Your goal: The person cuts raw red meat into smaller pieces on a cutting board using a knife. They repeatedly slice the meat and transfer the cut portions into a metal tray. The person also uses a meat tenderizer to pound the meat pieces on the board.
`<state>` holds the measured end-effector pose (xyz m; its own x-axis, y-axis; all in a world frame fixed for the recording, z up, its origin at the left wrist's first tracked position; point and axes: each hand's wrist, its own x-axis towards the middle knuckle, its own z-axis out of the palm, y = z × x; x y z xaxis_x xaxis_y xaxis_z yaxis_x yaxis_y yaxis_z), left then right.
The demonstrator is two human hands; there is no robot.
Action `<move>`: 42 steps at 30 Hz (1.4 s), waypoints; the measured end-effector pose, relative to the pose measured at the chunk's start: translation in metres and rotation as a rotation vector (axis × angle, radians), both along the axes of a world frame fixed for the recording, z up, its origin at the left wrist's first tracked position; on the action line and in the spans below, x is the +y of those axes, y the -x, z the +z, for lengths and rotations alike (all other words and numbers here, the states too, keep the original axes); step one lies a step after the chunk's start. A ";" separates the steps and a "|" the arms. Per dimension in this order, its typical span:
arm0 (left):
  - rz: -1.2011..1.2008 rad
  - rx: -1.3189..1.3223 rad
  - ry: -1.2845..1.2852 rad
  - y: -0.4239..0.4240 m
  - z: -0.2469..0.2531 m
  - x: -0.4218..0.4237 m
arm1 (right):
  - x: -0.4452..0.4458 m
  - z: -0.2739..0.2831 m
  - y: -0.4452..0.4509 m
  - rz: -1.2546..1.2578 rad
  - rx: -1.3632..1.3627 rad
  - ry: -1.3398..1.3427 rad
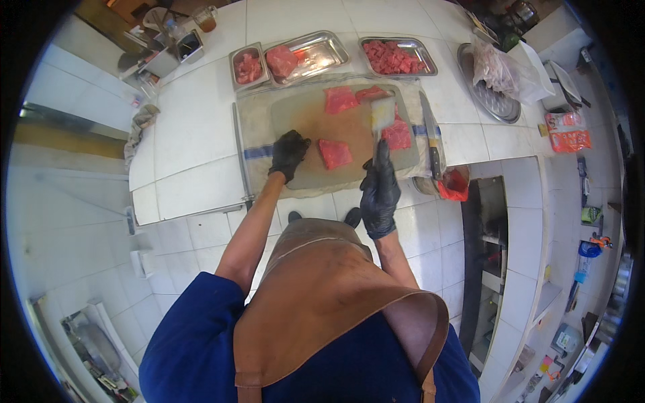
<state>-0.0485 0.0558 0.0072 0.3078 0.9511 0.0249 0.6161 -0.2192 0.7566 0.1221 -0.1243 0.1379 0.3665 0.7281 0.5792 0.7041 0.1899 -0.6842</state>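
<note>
My right hand (pixel 379 194), in a black glove, grips the handle of a broad flat metal tool (pixel 384 112), either a cleaver or a meat pounder. Its pale flat head is over the right of the cutting board (pixel 302 101) and partly covers a slice of red meat (pixel 398 136). My left hand (pixel 289 153), also gloved in black, is curled at the board's left side, with nothing visible in it. Just right of it lies another meat slice (pixel 335 153). Farther back are a flat piece (pixel 340 99) and a smaller one (pixel 370 92).
Behind the board stand a small pan of meat pieces (pixel 248 69), a steel tray with a meat chunk (pixel 315 48) and a tray of cubed meat (pixel 398 56). A knife (pixel 432 138) lies right of the board, a sharpening steel (pixel 240 151) left. A bag sits on an oval tray (pixel 491 95).
</note>
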 end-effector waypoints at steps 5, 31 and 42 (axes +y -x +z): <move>0.018 -0.391 0.274 0.010 0.015 -0.010 | -0.024 -0.082 0.011 -0.006 -0.357 0.639; 0.078 -0.141 -0.426 0.003 -0.004 -0.022 | -0.037 -0.093 0.022 0.034 -0.111 0.793; 0.088 -0.107 -0.411 0.005 -0.005 -0.028 | -0.029 -0.084 0.017 -0.007 -0.242 0.667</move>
<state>-0.0540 0.0282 0.0021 0.2014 0.8779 0.4343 0.5685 -0.4659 0.6781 0.1055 -0.1534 0.0540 0.2896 0.9541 0.0766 0.8510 -0.2201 -0.4769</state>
